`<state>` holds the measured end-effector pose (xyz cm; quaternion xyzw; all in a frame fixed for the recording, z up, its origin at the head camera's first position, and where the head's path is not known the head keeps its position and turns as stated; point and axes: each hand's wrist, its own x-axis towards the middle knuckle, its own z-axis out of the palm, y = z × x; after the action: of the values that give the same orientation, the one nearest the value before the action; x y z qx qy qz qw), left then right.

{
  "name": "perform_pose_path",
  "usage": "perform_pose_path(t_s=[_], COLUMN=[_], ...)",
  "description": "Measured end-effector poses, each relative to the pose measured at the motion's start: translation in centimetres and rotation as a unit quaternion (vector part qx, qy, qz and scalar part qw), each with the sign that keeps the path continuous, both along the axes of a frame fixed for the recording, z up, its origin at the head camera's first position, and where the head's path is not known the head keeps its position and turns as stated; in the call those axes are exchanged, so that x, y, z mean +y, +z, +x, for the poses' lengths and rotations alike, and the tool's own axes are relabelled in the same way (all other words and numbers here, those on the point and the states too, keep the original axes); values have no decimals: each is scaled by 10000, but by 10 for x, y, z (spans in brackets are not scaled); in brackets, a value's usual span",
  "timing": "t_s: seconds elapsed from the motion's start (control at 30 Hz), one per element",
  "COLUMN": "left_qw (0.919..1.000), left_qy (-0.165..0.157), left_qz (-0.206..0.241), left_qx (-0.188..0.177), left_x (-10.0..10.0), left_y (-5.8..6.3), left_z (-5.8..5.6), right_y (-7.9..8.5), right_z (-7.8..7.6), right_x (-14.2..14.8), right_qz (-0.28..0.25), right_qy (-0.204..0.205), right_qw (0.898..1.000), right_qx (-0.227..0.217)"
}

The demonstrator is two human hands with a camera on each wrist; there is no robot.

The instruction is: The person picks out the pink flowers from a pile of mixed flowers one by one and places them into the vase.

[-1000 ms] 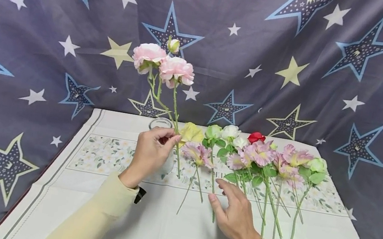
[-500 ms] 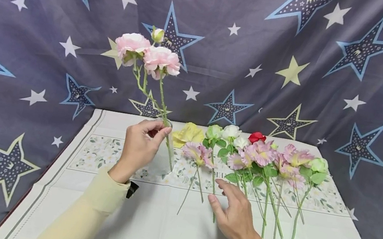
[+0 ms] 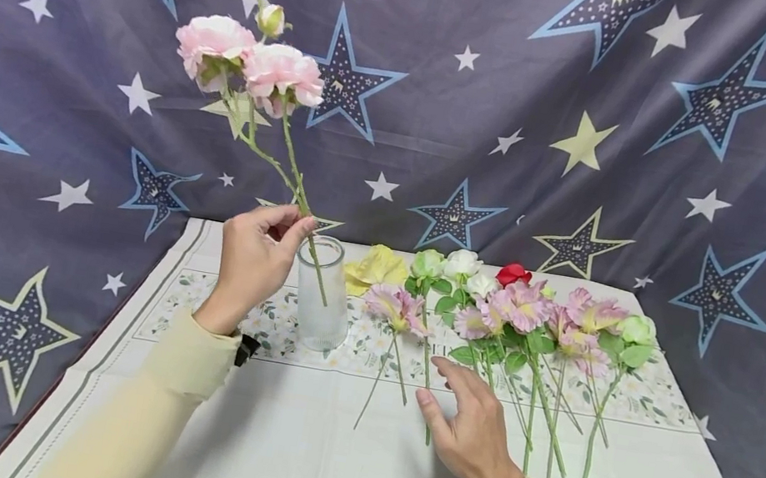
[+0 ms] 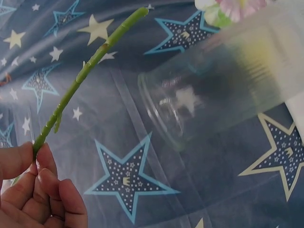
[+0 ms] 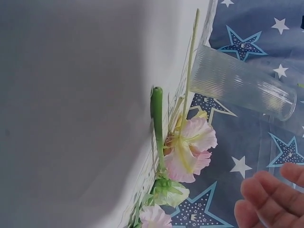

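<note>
Flower spray (image 3: 282,77) — pink-bloomed, green-stemmed — pinched in the left hand (image 3: 255,262) near a clear ribbed cylindrical vase (image 3: 318,321); right hand (image 3: 473,430) relaxed.

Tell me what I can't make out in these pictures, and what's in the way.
Head view: the red rose's stem, hidden behind purple-pink flowers.
Head view: the printed lettering, too small to read and partly covered by leaves.
Left wrist view: the held flower's pink blooms, outside the frame.
Left wrist view: the vase's base, cut off by the right edge.
Right wrist view: much of the right hand, cut off by the right and bottom edges.
</note>
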<state>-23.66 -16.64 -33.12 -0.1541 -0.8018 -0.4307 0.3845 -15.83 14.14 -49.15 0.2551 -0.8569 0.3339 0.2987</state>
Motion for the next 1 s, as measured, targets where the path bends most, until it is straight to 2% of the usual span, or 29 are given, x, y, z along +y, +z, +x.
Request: perform_pose_path(t_s=[0.23,0.6,0.8,1.0], left_qw=[9997,9989,9988,9990], left_qy=[148,311,351,423], left_qz=[157,261,268,122], left_qx=[78,219,223,124], left_x=[-6,-5,-4,-4], left_y=[13,28,27,15], left_z=[-11,-19,-26,-34], right_y=[3,5,7,6], right_z=[0,1,1,0], right_x=[1,1,1,1], right_qz=[17,8,11,32], right_qy=[27,37,33,31], right_qw=[10000,10000,10000,9999], right_qx=[2,27,41,108])
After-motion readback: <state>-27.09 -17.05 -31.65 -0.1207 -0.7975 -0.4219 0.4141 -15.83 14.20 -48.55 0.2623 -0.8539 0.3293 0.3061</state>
